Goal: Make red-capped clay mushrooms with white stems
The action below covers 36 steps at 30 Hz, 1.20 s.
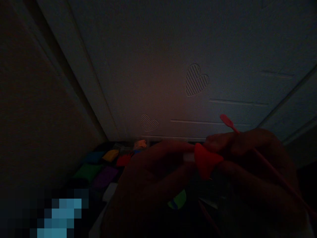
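Observation:
The scene is very dark. My left hand and my right hand are raised close to the camera and meet in the lower middle. Between their fingertips sits a small red piece, pinched from both sides. A thin red stick with a flat rounded tip runs from above my right hand down toward the lower right. I cannot tell whether stick and piece are joined. Both hands have their fingers closed.
A pale panelled door or cupboard front with two striped heart shapes fills the background. Below it lie coloured patches, yellow, green, purple and red. A dark wall stands at the left. A pixelated blue block is at the lower left.

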{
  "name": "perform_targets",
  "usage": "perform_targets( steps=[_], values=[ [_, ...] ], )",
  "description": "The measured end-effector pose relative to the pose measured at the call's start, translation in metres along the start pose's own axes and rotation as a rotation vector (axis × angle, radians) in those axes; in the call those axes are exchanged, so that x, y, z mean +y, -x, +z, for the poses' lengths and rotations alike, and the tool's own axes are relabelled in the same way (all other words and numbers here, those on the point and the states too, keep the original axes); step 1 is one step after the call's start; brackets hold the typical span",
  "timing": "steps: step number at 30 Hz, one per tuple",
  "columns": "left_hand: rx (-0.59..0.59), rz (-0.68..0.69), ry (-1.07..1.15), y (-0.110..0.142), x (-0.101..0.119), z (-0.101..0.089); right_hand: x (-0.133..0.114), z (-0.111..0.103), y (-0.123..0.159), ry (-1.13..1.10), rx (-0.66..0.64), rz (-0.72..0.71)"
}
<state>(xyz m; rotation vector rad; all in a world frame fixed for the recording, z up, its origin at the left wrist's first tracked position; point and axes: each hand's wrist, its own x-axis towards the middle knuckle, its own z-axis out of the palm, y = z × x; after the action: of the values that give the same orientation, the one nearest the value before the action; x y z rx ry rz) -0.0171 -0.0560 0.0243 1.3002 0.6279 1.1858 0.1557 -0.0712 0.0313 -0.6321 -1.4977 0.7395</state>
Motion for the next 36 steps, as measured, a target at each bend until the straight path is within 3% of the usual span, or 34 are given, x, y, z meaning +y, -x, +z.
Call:
perform_targets(
  steps=[7, 11, 22, 36],
  values=[
    [-0.012, -0.006, -0.034, 0.0003, 0.0011, -0.0013, 0.0021, -0.0003, 0.0014, -0.038, -0.019, -0.016],
    [0.037, -0.002, -0.047, -0.0023, 0.0014, -0.0012, 0.0021, 0.0010, 0.0013, -0.062, 0.003, -0.010],
    [0.107, 0.084, -0.209, 0.0003, 0.0004, -0.0037, -0.0009, 0.0040, -0.0003, 0.032, 0.044, -0.044],
    [0.114, 0.136, -0.345, 0.0003, 0.0009, -0.0083, -0.0061, -0.0004, 0.0002, 0.152, 0.040, -0.060]
  ],
)
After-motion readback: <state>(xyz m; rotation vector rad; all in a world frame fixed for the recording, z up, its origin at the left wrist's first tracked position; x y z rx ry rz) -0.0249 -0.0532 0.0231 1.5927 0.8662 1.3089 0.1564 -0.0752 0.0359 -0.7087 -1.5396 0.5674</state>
